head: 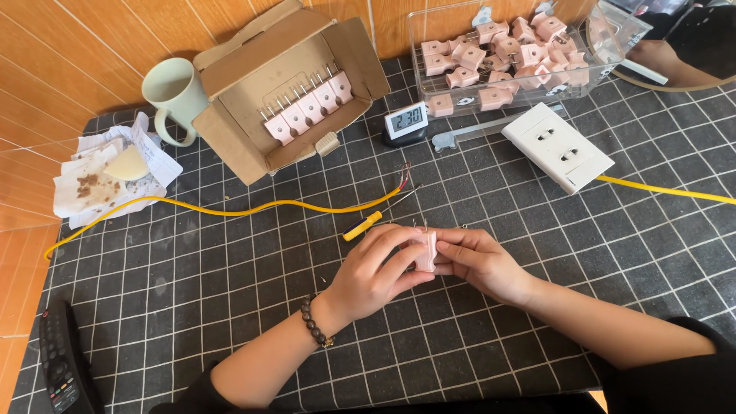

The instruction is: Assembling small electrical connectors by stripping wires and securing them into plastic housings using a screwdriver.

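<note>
Counted outward from the digital clock (405, 118), 1 of its kind: 2 hands, left (373, 274) and right (481, 263), share 1 pink plug (426, 251) in front of it. Left of the clock, 1 cardboard box (253, 115) shows 6 pink plugs (309, 107), beside 1 mug (175, 93). Right of it lie 1 white socket strip (557, 146) and 1 clear tub (598, 46).

Small pink plug (426, 251), upright, pinched between both hands over the mat

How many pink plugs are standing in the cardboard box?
5. The pink plugs stand in one slanted row inside the cardboard box, from lower left to upper right, prongs up. Others may be hidden behind the flaps.
</note>
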